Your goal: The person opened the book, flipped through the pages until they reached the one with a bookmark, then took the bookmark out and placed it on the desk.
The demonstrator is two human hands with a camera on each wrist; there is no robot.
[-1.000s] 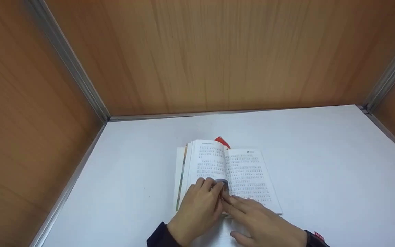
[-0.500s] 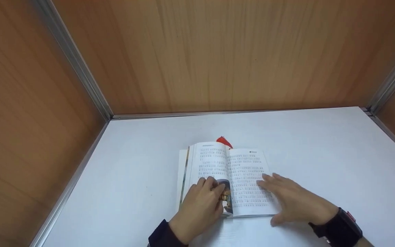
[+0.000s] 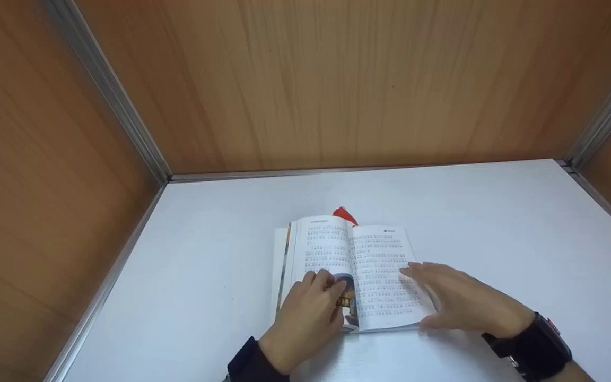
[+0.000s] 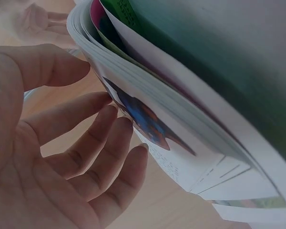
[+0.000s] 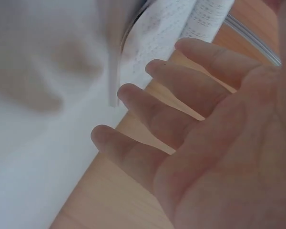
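White tabletop (image 3: pixel 496 223); wood-grain walls (image 3: pixel 337 79) on 3 sides; alu corner strips (image 3: pixel 109 90)

White table (image 3: pixel 496 223), wooden walls (image 3: pixel 337 79).
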